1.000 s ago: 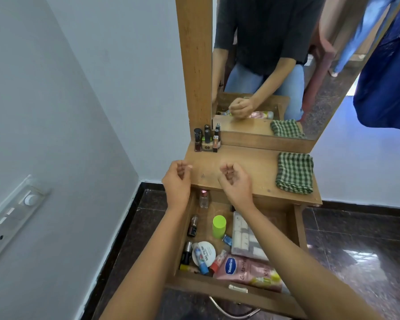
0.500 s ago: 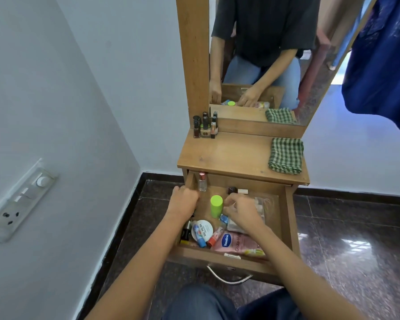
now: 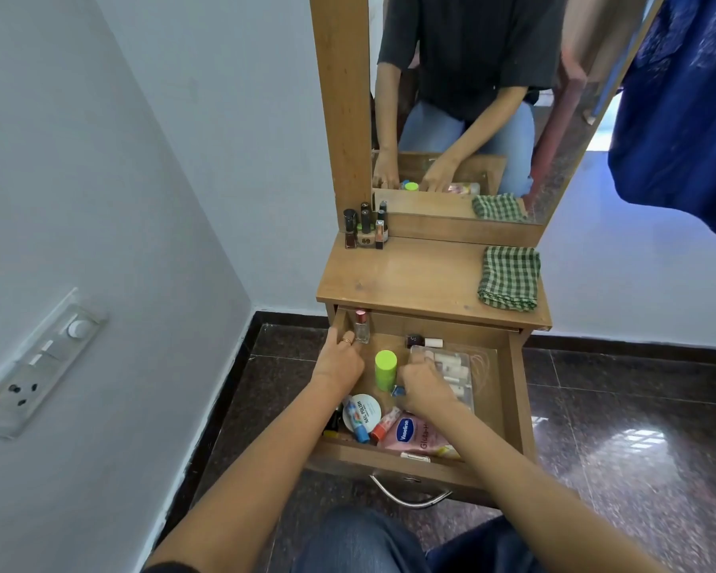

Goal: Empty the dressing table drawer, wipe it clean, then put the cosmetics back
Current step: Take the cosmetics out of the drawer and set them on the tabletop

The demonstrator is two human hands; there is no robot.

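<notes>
The tall mirror stands at the back of the wooden bench. A folded green checked cloth lies on the bench's right side, and nail polish bottles are clustered at its back left corner. Below, the drawer is pulled out and full of cosmetics: a clear case, a pink Vaseline pouch, a round tin and a green-capped bottle.

The left hand is in the drawer's left side, its grip curled just beside a small glass bottle. I cannot tell whether it holds anything. The right hand curls down over the case's near left corner, and its fingertips and whatever they grasp are hidden. Both forearms cover part of the drawer's contents.
</notes>
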